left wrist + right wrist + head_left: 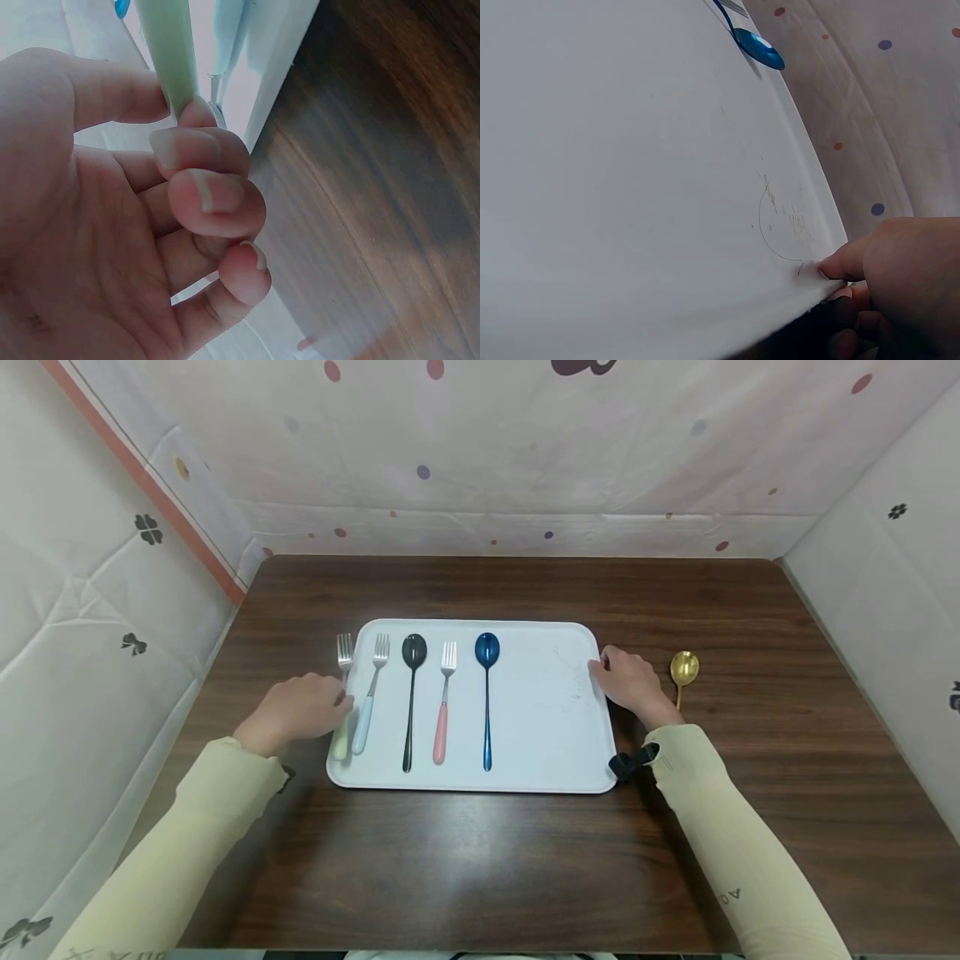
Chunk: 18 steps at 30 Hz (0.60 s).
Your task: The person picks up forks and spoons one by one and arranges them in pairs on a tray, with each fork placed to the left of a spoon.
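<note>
In the head view my left hand is at the left edge of the white tray, pinching a fork with a pale green handle. The left wrist view shows this green handle between thumb and fingertips, with the other fingers curled. On the tray beside it lie a light blue-handled fork, a black spoon, a pink-handled fork and a blue spoon. My right hand grips the tray's right edge, thumb on top and fingers beneath, as the right wrist view shows.
A gold spoon lies on the brown wooden table, to the right of the tray and close to my right forearm. White patterned sheets stand behind the table and along both sides.
</note>
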### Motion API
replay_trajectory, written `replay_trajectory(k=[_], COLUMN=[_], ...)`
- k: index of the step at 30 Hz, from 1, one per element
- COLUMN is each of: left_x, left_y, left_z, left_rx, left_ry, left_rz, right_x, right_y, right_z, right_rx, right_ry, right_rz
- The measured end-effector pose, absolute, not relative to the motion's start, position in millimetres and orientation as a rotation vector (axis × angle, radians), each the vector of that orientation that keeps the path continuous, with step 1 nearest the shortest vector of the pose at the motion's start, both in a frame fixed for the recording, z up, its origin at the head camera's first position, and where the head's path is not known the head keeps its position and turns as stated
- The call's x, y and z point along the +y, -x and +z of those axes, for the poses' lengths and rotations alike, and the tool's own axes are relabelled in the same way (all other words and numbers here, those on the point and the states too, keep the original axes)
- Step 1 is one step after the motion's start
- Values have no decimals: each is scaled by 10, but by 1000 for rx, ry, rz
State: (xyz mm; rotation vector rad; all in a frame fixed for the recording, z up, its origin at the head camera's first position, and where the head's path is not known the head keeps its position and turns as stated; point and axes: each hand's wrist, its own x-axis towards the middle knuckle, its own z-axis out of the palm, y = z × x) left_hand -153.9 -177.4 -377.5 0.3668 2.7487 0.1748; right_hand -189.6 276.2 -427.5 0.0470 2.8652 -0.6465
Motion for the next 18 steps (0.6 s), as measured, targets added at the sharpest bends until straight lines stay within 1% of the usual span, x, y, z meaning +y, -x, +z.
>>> replay_trajectory(k=[7, 18], left_x=[-1706, -1575], left_y=[1546, 1568], left_z=[-3756, -3754], left_rx=[2747, 2766], left_ry=[-381, -411], left_rz=[164, 199], right_x=[2759, 2807], right_y=[1899, 1929], right_z=[-4267, -4290], right_rx=[2855, 2858], right_ry=[-51, 23], right_rz=[-646, -647])
